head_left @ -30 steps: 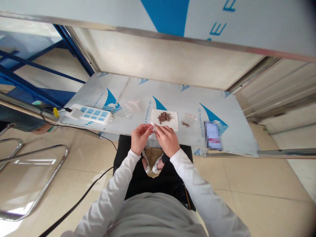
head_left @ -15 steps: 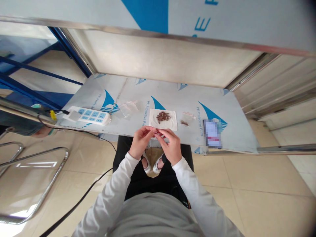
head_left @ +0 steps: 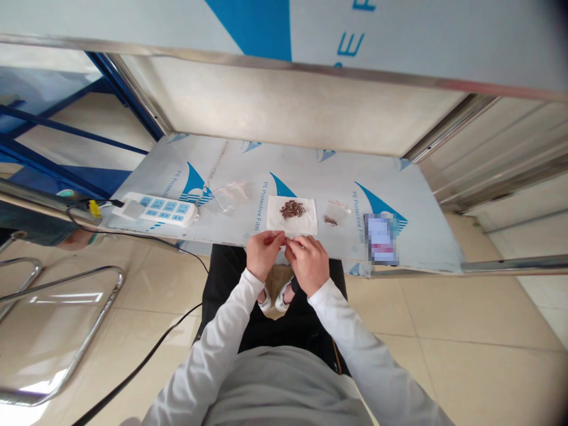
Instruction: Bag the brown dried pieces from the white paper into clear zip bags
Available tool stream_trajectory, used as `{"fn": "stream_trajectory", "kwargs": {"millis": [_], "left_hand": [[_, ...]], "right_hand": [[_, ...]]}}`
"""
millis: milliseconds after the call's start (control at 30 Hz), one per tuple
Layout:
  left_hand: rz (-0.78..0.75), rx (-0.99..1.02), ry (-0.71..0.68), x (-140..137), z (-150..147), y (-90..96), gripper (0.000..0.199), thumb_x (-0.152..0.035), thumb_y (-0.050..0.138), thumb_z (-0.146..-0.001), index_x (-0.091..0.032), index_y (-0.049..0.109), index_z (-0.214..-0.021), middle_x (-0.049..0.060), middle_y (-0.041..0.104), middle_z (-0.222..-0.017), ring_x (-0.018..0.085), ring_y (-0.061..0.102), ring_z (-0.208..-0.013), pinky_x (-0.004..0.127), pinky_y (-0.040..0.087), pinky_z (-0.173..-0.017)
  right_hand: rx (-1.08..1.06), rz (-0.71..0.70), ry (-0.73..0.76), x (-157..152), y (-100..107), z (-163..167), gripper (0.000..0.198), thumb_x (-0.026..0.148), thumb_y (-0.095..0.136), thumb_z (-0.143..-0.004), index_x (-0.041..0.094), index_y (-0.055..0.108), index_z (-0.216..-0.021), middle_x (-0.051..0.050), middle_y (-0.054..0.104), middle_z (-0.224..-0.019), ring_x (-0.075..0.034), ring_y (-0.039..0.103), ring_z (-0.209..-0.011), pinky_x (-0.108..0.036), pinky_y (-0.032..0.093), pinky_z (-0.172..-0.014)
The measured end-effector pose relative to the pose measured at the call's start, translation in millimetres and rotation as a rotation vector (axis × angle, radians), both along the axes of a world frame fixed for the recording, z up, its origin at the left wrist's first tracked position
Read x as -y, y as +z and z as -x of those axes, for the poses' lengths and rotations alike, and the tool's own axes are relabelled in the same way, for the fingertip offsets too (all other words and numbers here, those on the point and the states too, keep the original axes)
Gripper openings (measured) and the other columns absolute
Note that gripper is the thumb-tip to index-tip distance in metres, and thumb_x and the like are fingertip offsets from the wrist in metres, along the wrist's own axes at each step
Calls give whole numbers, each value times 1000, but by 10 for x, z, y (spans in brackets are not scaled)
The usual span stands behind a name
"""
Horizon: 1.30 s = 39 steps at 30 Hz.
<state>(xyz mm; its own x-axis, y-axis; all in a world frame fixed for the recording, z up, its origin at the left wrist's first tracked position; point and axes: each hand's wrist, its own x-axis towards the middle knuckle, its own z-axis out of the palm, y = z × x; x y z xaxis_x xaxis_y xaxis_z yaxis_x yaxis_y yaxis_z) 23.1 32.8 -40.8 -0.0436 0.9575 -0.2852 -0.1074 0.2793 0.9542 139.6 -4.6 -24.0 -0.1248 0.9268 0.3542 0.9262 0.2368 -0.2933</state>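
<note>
My left hand [head_left: 264, 254] and my right hand [head_left: 307, 260] meet fingertip to fingertip at the table's front edge, above my lap. Both are closed in a pinch; whatever sits between the fingers is too small or hidden to make out. Just beyond them lies a white square sheet or shallow tray [head_left: 274, 223] bearing a heap of small brown metallic pieces [head_left: 291, 209]. To its right is a small clear plastic bag [head_left: 339, 207] with a little clump of dark small parts [head_left: 330, 220] at its near end.
A white power strip [head_left: 166, 210] with a plugged-in adapter lies at the left, its black cable [head_left: 146, 354] trailing to the floor. Clear plastic bags [head_left: 228, 198] lie left of centre. A blurred-out phone [head_left: 381, 239] rests at the right. Another person's hand [head_left: 80, 239] shows at far left.
My hands have drawn slightly nearer to me and to the right, and the right fingers have curled in more. The brown pieces and bags stay in place; the view has shifted a little.
</note>
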Motion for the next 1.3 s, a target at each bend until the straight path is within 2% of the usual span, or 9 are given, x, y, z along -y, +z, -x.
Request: {"fn": "stream_trajectory", "kwargs": {"millis": [167, 300, 433, 567, 667, 833, 1067, 1200, 1300], "left_hand": [[15, 156, -1, 42, -29, -28, 37, -43, 80, -58, -12, 68, -73, 5, 72, -70, 13, 65, -61, 26, 53, -64], [-37, -40, -81, 34, 65, -66, 34, -42, 80, -58, -13, 68, -72, 6, 71, -66, 16, 66, -59, 27, 52, -60], [-73, -306, -170, 48, 100, 40, 19, -36, 75, -65, -17, 72, -67, 7, 72, -63, 21, 69, -62, 29, 51, -57], [-95, -399, -186, 131, 65, 202, 13, -29, 67, -72, -19, 74, -74, 7, 73, -68, 24, 70, -67, 33, 53, -64], [-250, -583, -222, 192, 109, 226, 14, -28, 67, -72, -19, 73, -81, 7, 73, -72, 25, 69, -72, 38, 52, -73], [-706, -779, -390, 135, 180, 91, 88, -39, 82, -56, -17, 45, -134, 17, 49, -138, 36, 44, -128, 50, 33, -107], [-633, -635, -355, -55, 106, -165, 44, -26, 65, -78, -18, 49, -119, 8, 61, -100, 21, 61, -94, 36, 49, -87], [-637, -682, -296, -38, 145, -217, 37, -32, 63, -82, -19, 50, -113, 3, 57, -86, 19, 58, -84, 34, 48, -82], [-666, -710, -296, -8, 166, -222, 40, -32, 64, -81, -20, 49, -116, 3, 56, -88, 20, 58, -88, 36, 46, -86]], "right_hand": [[-398, 100, -89, -31, -15, -62, 19, 24, 56, -87, 20, 71, -77, -4, 71, -75, -18, 64, -70, -28, 48, -68], [-657, 192, -169, -56, -89, -125, 23, 32, 54, -88, 19, 71, -80, -4, 73, -73, -18, 68, -65, -26, 50, -64], [-450, 83, -238, -37, -80, -117, 18, 24, 55, -85, 17, 67, -97, -4, 72, -75, -18, 67, -64, -27, 49, -64], [-182, 104, -71, -19, 23, -127, 18, 15, 53, -85, 22, 67, -94, -4, 70, -80, -18, 66, -72, -25, 47, -63], [-215, 162, 27, -54, 73, -206, 22, 11, 54, -83, 23, 70, -92, -4, 71, -86, -17, 66, -77, -26, 48, -70], [-500, 329, 150, -131, 120, -284, 21, 14, 59, -80, 20, 70, -97, -2, 74, -83, -13, 65, -66, -25, 51, -70], [-658, 333, 192, -293, 45, -326, 13, 26, 61, -82, 19, 62, -93, -1, 71, -83, -14, 67, -75, -24, 51, -69], [-381, 246, -113, -785, -274, -546, 15, 22, 53, -85, 15, 65, -91, -6, 69, -86, -15, 65, -75, -27, 51, -73], [-261, 271, -182, -1186, -534, -660, 16, 10, 59, -76, 11, 67, -90, -10, 67, -91, -16, 63, -74, -32, 50, -80]]}}
